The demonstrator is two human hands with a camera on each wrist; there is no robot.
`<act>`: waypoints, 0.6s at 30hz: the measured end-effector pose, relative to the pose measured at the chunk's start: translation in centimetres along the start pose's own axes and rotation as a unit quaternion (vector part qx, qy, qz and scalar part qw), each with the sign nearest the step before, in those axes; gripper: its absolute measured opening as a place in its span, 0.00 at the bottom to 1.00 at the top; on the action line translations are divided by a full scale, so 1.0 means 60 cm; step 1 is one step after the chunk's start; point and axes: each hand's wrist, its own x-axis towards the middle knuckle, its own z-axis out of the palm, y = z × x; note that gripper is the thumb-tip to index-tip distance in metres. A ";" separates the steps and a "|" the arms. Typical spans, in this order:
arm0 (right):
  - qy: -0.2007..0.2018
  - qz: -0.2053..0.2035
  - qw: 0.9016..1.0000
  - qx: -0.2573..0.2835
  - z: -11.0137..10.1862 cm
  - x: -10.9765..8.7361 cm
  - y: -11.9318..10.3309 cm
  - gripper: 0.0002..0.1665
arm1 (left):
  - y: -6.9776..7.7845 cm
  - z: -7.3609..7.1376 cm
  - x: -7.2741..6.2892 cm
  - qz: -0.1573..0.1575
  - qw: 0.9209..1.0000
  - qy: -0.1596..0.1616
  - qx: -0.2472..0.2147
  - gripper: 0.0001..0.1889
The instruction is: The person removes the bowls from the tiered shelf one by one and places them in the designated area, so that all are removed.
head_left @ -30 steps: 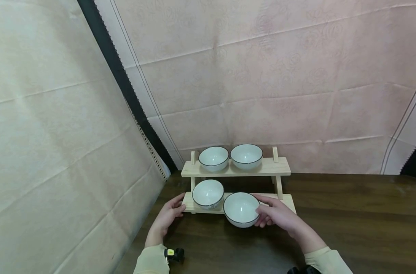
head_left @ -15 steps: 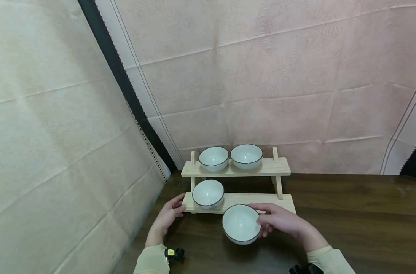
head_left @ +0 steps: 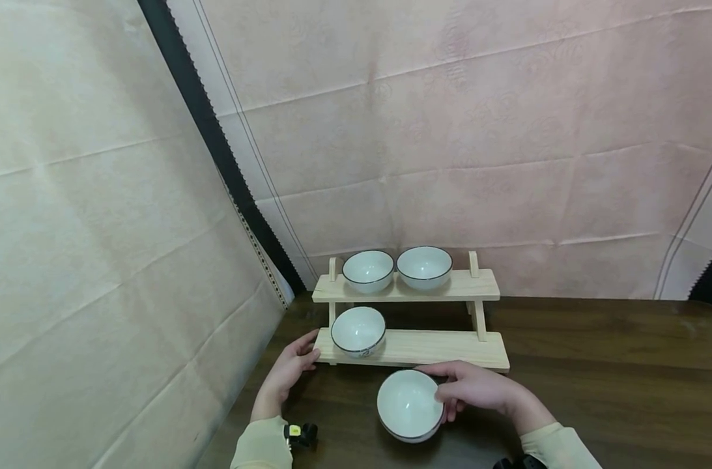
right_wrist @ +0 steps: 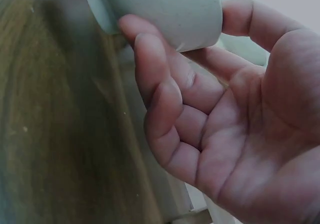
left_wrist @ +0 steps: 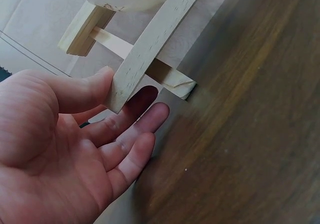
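A two-tier wooden shelf (head_left: 443,348) stands on the dark table. At the left end of its lower board, my left hand (head_left: 291,368) pinches the wood, thumb above and fingers below in the left wrist view. My right hand (head_left: 479,391) holds a white bowl (head_left: 410,404) with a dark rim by its right side, in front of the lower board. In the right wrist view the thumb is against the bowl's wall (right_wrist: 175,14) and fingers are curled under it. Another white bowl (head_left: 358,331) sits at the lower board's left.
Two more white bowls, a left one (head_left: 368,270) and a right one (head_left: 424,267), sit on the upper board (head_left: 479,284). Behind the dark wooden table (head_left: 596,365) hangs a pale cloth (head_left: 479,130). Another cloth (head_left: 98,260) hangs at the left.
My right hand has carried the bowl off the lower board's front, toward me and lower in view. My left hand has stayed on the shelf's end.
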 end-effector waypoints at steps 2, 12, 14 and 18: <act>-0.005 0.005 1.000 0.007 0.001 0.001 0.002 0.38 | 0.001 0.001 0.000 0.000 1.000 0.000 -0.003 0.28; -0.005 0.010 1.000 0.010 0.006 0.006 0.007 0.39 | 0.003 0.001 0.001 0.007 1.000 -0.001 0.001 0.28; 0.001 0.012 1.000 0.011 0.008 0.006 0.008 0.40 | 0.003 0.000 0.001 0.006 1.000 -0.001 -0.002 0.28; 0.012 0.016 1.000 0.018 0.010 0.007 0.009 0.42 | 0.000 0.000 0.000 0.004 1.000 0.001 -0.001 0.28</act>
